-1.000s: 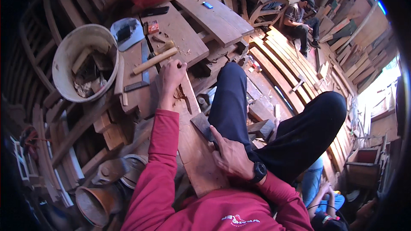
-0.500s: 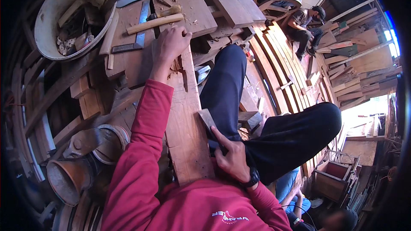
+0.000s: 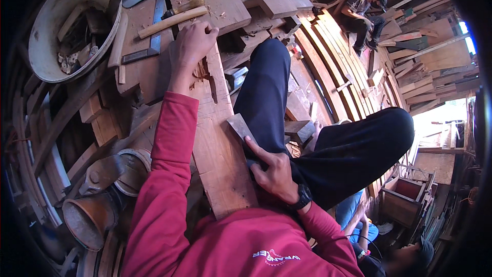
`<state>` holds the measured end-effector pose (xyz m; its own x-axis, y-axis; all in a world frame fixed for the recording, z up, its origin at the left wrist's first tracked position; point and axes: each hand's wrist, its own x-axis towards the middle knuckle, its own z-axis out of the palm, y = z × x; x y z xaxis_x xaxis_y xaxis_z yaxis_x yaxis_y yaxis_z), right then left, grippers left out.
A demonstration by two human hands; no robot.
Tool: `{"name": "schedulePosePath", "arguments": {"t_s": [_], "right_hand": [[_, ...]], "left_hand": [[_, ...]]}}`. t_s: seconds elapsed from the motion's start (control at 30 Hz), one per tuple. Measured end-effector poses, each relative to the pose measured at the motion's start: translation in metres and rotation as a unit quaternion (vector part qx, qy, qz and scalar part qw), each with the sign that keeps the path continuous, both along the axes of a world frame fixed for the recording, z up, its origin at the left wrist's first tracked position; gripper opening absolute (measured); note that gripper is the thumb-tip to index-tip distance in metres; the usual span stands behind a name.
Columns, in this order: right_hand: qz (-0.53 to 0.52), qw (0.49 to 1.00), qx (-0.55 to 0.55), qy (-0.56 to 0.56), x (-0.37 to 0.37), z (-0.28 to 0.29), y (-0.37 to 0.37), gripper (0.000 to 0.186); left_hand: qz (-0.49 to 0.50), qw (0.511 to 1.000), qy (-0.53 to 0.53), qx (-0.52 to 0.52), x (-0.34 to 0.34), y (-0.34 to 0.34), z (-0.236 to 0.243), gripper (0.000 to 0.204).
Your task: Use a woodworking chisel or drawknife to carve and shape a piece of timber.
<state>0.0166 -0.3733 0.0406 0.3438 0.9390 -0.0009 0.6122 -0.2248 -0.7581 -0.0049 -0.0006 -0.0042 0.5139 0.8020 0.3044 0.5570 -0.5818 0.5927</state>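
Note:
A long wooden board [image 3: 220,159] runs from my torso away to the far left, its side edge chipped and splintered towards the far end. My left hand [image 3: 196,43] lies closed at that far end, fingers curled; whether they grip anything is hidden. My right hand [image 3: 277,174] is closed round a flat, wide metal blade [image 3: 238,125], its index finger stretched along it. The blade lies against the board's right edge, beside my thigh. A pale wooden handle or stick [image 3: 171,22] and a metal try square [image 3: 154,38] lie just beyond my left hand.
A white bucket [image 3: 36,46] with scraps stands far left. An orange-brown pot [image 3: 84,220] and a round tin [image 3: 133,169] are at near left. Long planks [image 3: 333,72] and a hammer [image 3: 344,83] lie to the right. One person [image 3: 364,15] sits at back right, another [image 3: 353,215] at near right.
The view has shifted slightly, so the bucket and bench things sit further left. The blade in my right hand has tilted a little against the board's edge. My left hand stays at the far end.

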Motion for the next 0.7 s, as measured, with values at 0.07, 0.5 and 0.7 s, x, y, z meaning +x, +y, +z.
{"name": "schedulePosePath", "arguments": {"t_s": [0.07,0.5,0.7], "right_hand": [[-0.003,1.0,-0.008,0.013,0.0,0.006,-0.007,0.065],[-0.03,1.0,-0.005,0.005,-0.005,0.007,-0.002,0.061],[-0.014,1.0,-0.015,-0.011,0.006,0.009,0.01,0.061]], "left_hand": [[0.001,0.999,-0.005,-0.034,-0.002,-0.001,0.004,0.035],[0.003,1.0,0.016,-0.004,-0.005,0.004,0.009,0.038],[0.008,1.0,0.008,0.002,-0.004,0.002,0.004,0.038]]}}
